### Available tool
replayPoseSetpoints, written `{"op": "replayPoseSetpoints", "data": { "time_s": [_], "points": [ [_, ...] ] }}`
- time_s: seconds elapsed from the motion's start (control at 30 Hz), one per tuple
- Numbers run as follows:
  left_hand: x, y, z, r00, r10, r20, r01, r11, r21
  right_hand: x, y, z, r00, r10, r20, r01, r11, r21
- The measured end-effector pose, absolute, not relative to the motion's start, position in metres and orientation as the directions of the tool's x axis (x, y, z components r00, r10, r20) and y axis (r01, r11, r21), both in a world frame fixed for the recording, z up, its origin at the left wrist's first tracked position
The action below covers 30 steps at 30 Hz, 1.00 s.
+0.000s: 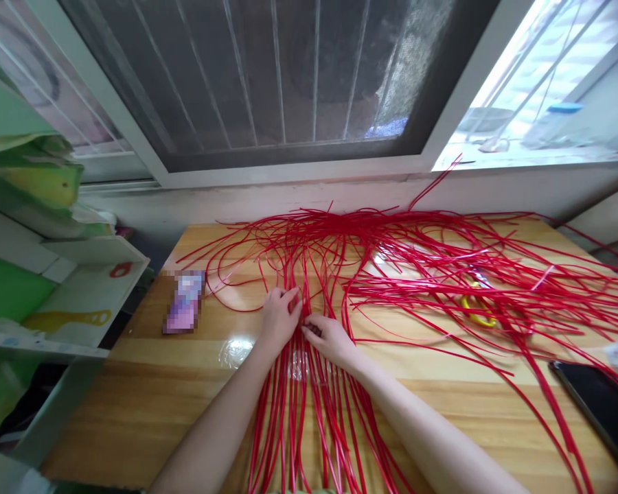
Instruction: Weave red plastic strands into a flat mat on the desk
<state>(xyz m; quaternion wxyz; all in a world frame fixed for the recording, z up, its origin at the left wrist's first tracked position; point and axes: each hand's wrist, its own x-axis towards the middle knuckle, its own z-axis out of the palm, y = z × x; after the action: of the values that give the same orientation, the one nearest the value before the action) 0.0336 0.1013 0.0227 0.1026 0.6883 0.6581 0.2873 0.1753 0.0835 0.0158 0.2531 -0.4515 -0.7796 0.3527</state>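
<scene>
A large bundle of long red plastic strips [391,261] lies spread over a wooden table [149,391], fanning out at the far side and running toward me in a straight band. My left hand [278,317] rests on the band, its fingers curled on a few strips. My right hand [327,337] sits just beside it, fingers pinched on strips at the same spot. The two hands almost touch.
Yellow-handled scissors [478,309] lie under the strips at the right. A dark phone [600,405] sits at the table's right edge. A small purple packet [184,302] lies at the left. Green and white shelves [41,288] stand left; a window runs behind.
</scene>
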Motion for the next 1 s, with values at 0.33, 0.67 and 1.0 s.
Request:
{"op": "replayPoseSetpoints", "data": {
  "time_s": [0.33,0.67,1.0],
  "points": [
    [0.028,0.107,0.030,0.205,0.962,0.183,0.866,-0.265,0.424,0.170,0.086,0.016,-0.412,0.911,0.029,0.600,0.295,-0.744],
    [0.019,0.102,0.023,0.190,0.972,0.138,0.812,-0.235,0.534,0.166,0.096,0.022,-0.386,0.918,-0.087,0.667,0.212,-0.714],
    [0.020,0.097,0.021,0.044,0.988,0.145,0.716,-0.132,0.685,0.168,0.095,0.019,-0.384,0.920,-0.074,0.644,0.209,-0.736]
  ]
}}
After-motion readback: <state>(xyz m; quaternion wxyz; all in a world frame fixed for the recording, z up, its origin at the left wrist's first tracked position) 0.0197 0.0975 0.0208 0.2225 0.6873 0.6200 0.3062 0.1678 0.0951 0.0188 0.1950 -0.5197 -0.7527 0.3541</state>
